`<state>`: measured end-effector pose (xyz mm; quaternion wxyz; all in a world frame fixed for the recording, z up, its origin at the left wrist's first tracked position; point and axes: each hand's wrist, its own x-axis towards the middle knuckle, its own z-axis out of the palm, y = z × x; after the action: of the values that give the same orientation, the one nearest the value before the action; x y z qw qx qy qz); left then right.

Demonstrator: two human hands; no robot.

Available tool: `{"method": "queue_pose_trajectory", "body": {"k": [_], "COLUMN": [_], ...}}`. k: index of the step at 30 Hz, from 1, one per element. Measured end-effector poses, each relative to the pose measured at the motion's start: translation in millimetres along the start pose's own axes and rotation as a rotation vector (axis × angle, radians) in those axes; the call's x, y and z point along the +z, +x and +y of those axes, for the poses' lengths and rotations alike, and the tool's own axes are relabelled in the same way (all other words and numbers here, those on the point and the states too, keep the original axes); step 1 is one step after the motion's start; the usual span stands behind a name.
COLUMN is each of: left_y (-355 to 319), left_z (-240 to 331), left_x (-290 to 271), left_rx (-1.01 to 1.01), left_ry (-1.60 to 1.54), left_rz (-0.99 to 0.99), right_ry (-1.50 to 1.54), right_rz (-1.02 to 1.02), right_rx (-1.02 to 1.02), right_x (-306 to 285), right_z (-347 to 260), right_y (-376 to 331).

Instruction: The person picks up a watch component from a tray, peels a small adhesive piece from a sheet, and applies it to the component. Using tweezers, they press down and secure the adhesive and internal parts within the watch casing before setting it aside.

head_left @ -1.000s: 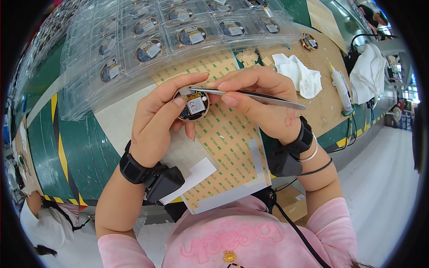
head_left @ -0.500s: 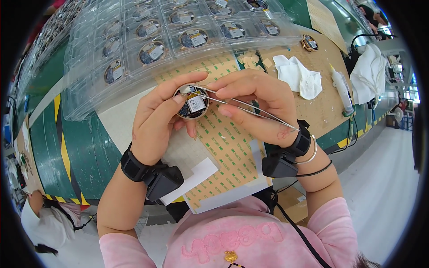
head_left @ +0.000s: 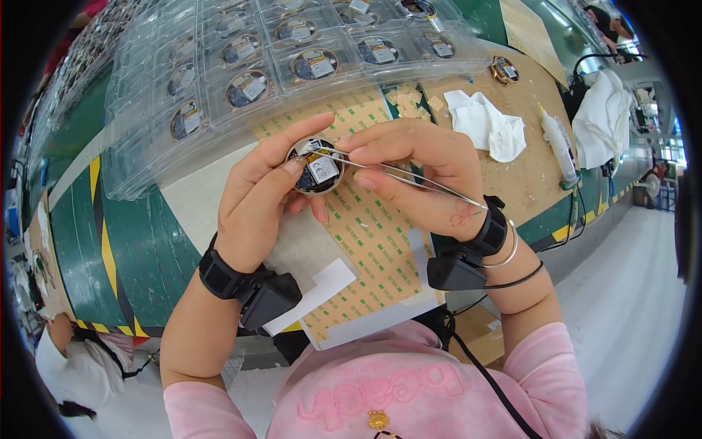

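Observation:
A round watch case (head_left: 322, 170) with its insides exposed, a dark circuit board and a white-labelled part, sits tilted in my left hand (head_left: 257, 192). My left thumb presses near its upper left rim, and the other fingers support it from behind and below. Between the thumb and fingers of my right hand (head_left: 428, 167) is a pair of long metal tweezers (head_left: 420, 183). Their tips rest at the upper part of the watch case, by a small yellowish strip close to my left thumb. Whether the tips pinch anything is too small to tell.
Beyond my hands lies a clear plastic tray (head_left: 281, 47) with several similar watch cases. Patterned tan adhesive sheets (head_left: 373, 249) cover the near table. On the brown board (head_left: 530, 110) at right are white cloths (head_left: 488, 126), a glue bottle (head_left: 559, 150) and another watch case (head_left: 504, 69).
The tweezer tips have shifted slightly over the upper part of the watch case and look closer together. My left index finger has lifted a little off the case's top rim.

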<state>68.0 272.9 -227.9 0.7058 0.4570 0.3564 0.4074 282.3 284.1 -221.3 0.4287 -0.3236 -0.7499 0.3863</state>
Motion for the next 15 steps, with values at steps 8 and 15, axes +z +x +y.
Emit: {"method": "queue_pose_trajectory", "body": {"k": [8, 15], "left_y": [-0.3, -1.2], "left_z": [-0.7, -0.5], "left_x": [-1.2, -2.3], "left_rx": [0.013, 0.017], "left_ry": [0.028, 0.046], "left_rz": [-0.008, 0.005], "right_ry": [0.006, 0.042], "right_rz": [-0.004, 0.007], "right_rx": [-0.003, -0.001], "right_x": [0.1, 4.3], "right_z": [-0.2, -0.9], "right_y": [0.7, 1.0]}}
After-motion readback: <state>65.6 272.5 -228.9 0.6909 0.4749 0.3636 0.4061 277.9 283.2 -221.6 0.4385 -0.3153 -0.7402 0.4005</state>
